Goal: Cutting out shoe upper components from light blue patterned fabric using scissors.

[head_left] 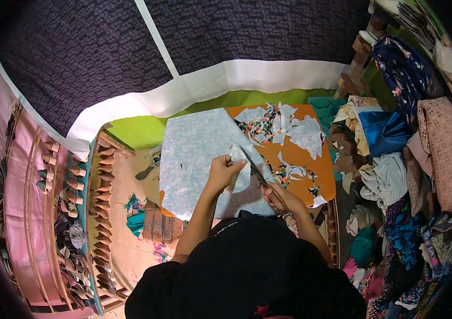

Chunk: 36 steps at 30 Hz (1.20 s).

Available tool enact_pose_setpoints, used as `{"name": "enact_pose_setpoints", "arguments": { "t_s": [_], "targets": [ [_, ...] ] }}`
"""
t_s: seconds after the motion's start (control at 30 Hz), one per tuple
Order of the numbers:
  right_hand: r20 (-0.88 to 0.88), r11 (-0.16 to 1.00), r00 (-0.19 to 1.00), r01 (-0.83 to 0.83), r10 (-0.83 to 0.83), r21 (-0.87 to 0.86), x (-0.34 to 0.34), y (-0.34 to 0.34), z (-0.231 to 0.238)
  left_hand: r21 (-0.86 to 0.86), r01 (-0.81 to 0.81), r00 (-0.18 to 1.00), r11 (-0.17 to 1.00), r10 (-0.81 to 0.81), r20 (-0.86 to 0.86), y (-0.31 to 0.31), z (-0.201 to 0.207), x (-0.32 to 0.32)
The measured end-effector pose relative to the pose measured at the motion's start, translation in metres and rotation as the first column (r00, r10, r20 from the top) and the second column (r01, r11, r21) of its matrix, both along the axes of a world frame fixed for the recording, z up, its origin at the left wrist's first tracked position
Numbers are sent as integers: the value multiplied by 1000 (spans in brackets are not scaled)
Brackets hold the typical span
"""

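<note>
Keeping the white fabric piece (pixel 244 175) taut, pinched by your left hand (pixel 224 173), should help your right hand (pixel 274 198), wrapped around the handles of the scissors (pixel 254 168), cut smoothly. The piece hangs over pale patterned cloth (pixel 191 151) on the orange tabletop (pixel 328 173), looking thin and round-edged.
</note>
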State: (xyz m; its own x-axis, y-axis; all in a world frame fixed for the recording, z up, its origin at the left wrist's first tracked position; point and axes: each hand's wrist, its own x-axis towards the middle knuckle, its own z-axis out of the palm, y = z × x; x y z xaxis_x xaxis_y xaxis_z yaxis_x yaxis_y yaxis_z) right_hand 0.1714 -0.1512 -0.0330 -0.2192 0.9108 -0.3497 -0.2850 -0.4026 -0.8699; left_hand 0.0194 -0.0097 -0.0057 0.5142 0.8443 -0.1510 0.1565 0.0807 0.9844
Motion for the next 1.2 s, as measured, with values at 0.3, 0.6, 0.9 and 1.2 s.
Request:
{"name": "enact_pose_setpoints", "arguments": {
  "t_s": [0.3, 0.6, 0.9, 1.2],
  "targets": [
    [-16, 996, 999, 27, -29, -85, 1, -1, -8, -12, 11, 1000, 1000, -11, 6, 0, -9, 3],
    [-4, 998, 1000, -30, 29, -50, -1, 0, 12, -39, -6, 1000, 999, 6, 0, 5, -14, 1],
    [-24, 994, 999, 45, -48, -96, -2, 3, 2, -63, 103, 995, 993, -103, 5, 4, -8, 0],
    [-11, 997, 1000, 8, -9, -74, 1, 1, 2, -35, 109, 993, 993, -111, -44, 7, -8, -5]
  ]
}}
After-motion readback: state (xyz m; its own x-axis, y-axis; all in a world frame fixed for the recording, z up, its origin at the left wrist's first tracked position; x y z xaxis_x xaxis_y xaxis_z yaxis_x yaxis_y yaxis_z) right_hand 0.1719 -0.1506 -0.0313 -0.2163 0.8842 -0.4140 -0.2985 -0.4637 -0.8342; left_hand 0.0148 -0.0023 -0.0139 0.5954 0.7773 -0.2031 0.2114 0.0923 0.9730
